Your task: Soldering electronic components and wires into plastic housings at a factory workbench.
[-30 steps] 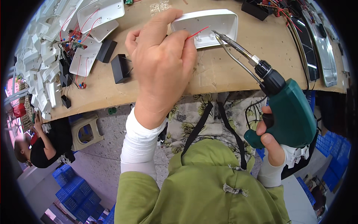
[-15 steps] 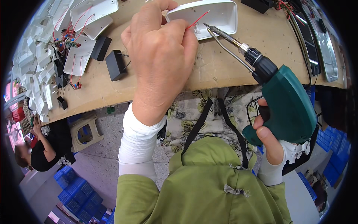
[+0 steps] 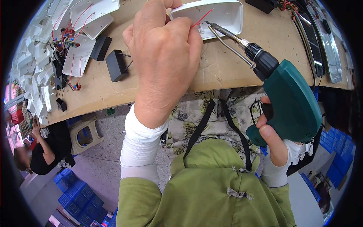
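Over the wooden bench (image 3: 113, 90), my left hand (image 3: 164, 56) is curled nearly closed, pinching a thin red wire (image 3: 201, 17) so its bare end reaches out over the white plastic housing (image 3: 223, 17) at the far edge, steady enough to be worked on. My right hand (image 3: 273, 138) is wrapped tight around the grip of the green soldering gun (image 3: 291, 100), held low and angled upward so its metal tip (image 3: 210, 25) lies just beside the wire's end; I cannot tell whether they touch. Black boxes (image 3: 115, 65) and more white housings (image 3: 81, 56) with wires wait to my left, within reach.
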`<action>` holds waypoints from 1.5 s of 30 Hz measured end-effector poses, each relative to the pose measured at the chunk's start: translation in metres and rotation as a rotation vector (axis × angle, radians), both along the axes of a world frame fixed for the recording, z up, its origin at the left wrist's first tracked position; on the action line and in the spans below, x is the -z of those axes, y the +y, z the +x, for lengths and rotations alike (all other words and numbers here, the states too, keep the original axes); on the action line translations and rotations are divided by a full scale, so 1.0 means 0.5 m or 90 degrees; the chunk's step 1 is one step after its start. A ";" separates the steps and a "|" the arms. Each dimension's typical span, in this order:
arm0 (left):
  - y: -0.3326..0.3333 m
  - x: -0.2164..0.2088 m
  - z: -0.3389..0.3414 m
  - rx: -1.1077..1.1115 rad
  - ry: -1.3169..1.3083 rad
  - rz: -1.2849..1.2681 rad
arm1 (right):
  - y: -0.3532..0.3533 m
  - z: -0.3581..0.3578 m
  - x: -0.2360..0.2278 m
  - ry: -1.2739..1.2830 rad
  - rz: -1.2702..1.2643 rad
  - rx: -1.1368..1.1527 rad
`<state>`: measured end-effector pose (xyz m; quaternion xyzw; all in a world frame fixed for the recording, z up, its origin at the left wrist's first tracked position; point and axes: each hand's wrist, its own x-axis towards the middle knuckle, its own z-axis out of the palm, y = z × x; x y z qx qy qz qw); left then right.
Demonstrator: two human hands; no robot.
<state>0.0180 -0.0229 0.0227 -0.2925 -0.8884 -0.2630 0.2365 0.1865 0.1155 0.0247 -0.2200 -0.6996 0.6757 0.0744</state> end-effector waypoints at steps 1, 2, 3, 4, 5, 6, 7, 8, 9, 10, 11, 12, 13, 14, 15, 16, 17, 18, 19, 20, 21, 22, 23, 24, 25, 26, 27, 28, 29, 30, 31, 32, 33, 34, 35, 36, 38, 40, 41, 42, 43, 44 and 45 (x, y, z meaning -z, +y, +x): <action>0.000 -0.001 0.000 -0.001 0.003 -0.009 | 0.000 -0.001 0.000 0.007 0.006 -0.003; 0.001 -0.002 0.000 -0.001 0.003 -0.008 | -0.001 -0.002 0.000 0.007 0.006 -0.003; 0.001 -0.002 0.000 0.001 -0.005 -0.001 | -0.003 -0.003 0.000 0.000 -0.008 0.005; 0.002 -0.002 0.000 0.003 -0.012 0.005 | -0.004 -0.003 0.000 -0.008 -0.022 0.012; 0.001 -0.002 0.000 0.003 -0.012 0.005 | -0.005 -0.004 0.001 -0.008 -0.022 0.012; 0.001 -0.003 0.000 0.002 -0.010 0.001 | -0.006 -0.005 0.003 0.000 -0.021 0.011; 0.000 -0.003 0.001 0.001 -0.007 -0.002 | -0.006 -0.005 0.003 0.008 -0.020 0.010; 0.000 -0.003 0.000 0.001 -0.007 -0.002 | -0.007 -0.006 0.003 0.008 -0.019 0.010; -0.001 -0.004 0.000 0.004 -0.011 -0.002 | -0.008 -0.006 0.002 0.006 -0.022 0.012; -0.001 -0.004 -0.001 0.007 -0.014 -0.002 | -0.009 -0.007 0.001 0.004 -0.024 0.013; -0.001 -0.003 -0.001 0.008 -0.014 -0.001 | -0.009 -0.008 0.001 0.003 -0.024 0.014; 0.000 -0.002 -0.001 0.007 -0.007 -0.006 | -0.010 -0.008 0.001 0.008 -0.022 0.021; 0.000 0.000 -0.001 0.007 0.000 -0.010 | -0.010 -0.008 0.001 0.013 -0.020 0.028; 0.000 -0.001 -0.001 0.006 0.000 -0.010 | -0.010 -0.008 0.001 0.013 -0.020 0.027; 0.000 -0.002 -0.001 0.005 0.000 -0.009 | -0.009 -0.007 0.000 0.003 -0.023 0.025; 0.000 -0.003 -0.001 0.004 0.001 -0.008 | -0.008 -0.006 0.000 -0.008 -0.025 0.024; -0.001 -0.003 -0.001 0.004 0.001 -0.008 | -0.007 -0.005 0.001 -0.007 -0.025 0.023; -0.001 -0.002 -0.001 0.004 0.012 -0.016 | -0.006 -0.005 0.003 -0.012 -0.003 0.018; -0.002 -0.002 -0.002 0.004 0.023 -0.025 | -0.005 -0.004 0.004 -0.017 0.018 0.012; -0.002 -0.001 -0.002 0.004 0.023 -0.024 | -0.006 -0.005 0.004 -0.017 0.019 0.013; -0.001 -0.001 -0.002 0.006 0.013 -0.019 | -0.006 -0.006 0.002 -0.030 0.015 0.014; -0.001 -0.001 -0.002 0.007 0.003 -0.013 | -0.006 -0.007 0.001 -0.043 0.011 0.014; -0.001 -0.001 -0.002 0.007 0.003 -0.013 | -0.006 -0.007 0.001 -0.043 0.011 0.014; -0.002 -0.001 -0.002 0.004 0.019 -0.025 | -0.005 -0.007 0.002 -0.037 0.017 0.010; -0.002 -0.002 -0.002 0.002 0.035 -0.037 | -0.004 -0.008 0.001 -0.031 0.023 0.006; -0.002 -0.002 -0.002 0.002 0.035 -0.036 | -0.005 -0.009 0.001 -0.031 0.024 0.006; -0.001 -0.003 -0.002 0.003 0.018 -0.026 | -0.008 -0.012 0.000 -0.009 -0.003 0.013; 0.000 -0.003 -0.002 0.003 0.001 -0.015 | -0.009 -0.013 -0.001 0.013 -0.029 0.020; 0.000 -0.003 -0.002 0.003 0.000 -0.015 | -0.009 -0.013 -0.001 0.013 -0.029 0.019; -0.001 -0.002 -0.003 0.001 0.008 -0.021 | -0.009 -0.012 -0.001 -0.011 -0.007 0.024; -0.001 -0.001 -0.003 -0.001 0.016 -0.027 | -0.009 -0.012 -0.002 -0.034 0.016 0.030; -0.001 -0.001 -0.003 -0.001 0.016 -0.027 | -0.008 -0.010 -0.001 -0.034 0.016 0.029; -0.001 -0.002 -0.002 -0.001 0.003 -0.019 | -0.007 -0.009 0.000 -0.044 0.011 0.025; -0.001 -0.003 -0.002 0.000 -0.009 -0.010 | -0.007 -0.008 0.001 -0.053 0.005 0.020; -0.001 -0.003 -0.002 0.001 -0.009 -0.010 | -0.008 -0.008 -0.003 -0.053 0.006 0.021; 0.001 -0.004 -0.002 0.001 -0.008 -0.012 | -0.009 -0.009 -0.008 -0.039 -0.010 0.023; 0.002 -0.004 -0.002 0.002 -0.007 -0.015 | -0.008 -0.008 -0.008 -0.025 -0.025 0.025; 0.002 -0.003 -0.002 0.007 -0.010 -0.021 | -0.005 -0.006 0.000 -0.010 -0.013 0.020; 0.009 0.027 -0.027 0.004 -0.009 -0.021 | -0.008 -0.006 -0.003 -0.010 -0.013 0.017; 0.019 0.079 -0.073 0.179 0.170 0.261 | -0.015 -0.008 -0.010 -0.006 -0.021 0.014; 0.026 0.108 -0.099 0.359 0.346 0.544 | -0.017 -0.009 -0.013 -0.004 -0.027 0.017; 0.026 0.083 -0.075 0.364 0.342 0.548 | -0.013 -0.008 -0.010 -0.006 -0.025 0.024; 0.014 0.028 -0.028 0.184 0.169 0.261 | -0.010 -0.008 -0.008 -0.010 -0.025 0.030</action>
